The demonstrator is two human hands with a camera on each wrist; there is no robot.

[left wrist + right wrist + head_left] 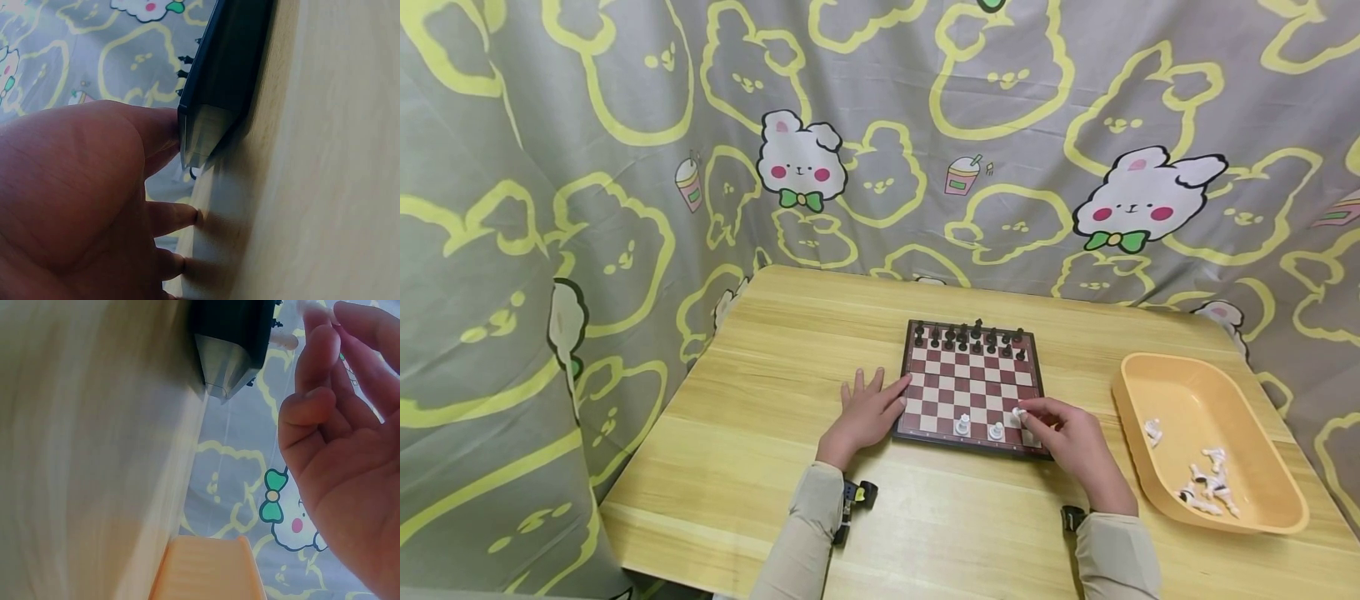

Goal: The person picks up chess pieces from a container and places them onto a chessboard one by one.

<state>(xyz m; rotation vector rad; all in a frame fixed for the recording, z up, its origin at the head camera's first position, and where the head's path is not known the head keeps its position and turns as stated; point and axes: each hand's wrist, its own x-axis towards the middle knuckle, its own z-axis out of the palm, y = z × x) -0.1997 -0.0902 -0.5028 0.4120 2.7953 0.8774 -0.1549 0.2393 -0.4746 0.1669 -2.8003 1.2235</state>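
A dark-edged chessboard (946, 383) with red and cream squares lies on the table. My right hand (1078, 446) pinches a white chess piece (1018, 412) between thumb and fingertips, over the near right part of the board. Two white pieces stand on the near rows, one with a notched top (962, 423) and a shorter one (996, 431). Black chess pieces (977, 331) line the two far rows. My left hand (863, 417) is spread out at the board's left edge, thumb and forefinger touching it; its other fingertips (187, 215) rest on the table.
To the right of the board stands a yellow-orange tray (1273, 433) with several white chess pieces (1213, 483) lying loose in it. The wooden table (760, 392) ends at a patterned curtain (880, 225) behind and at the left.
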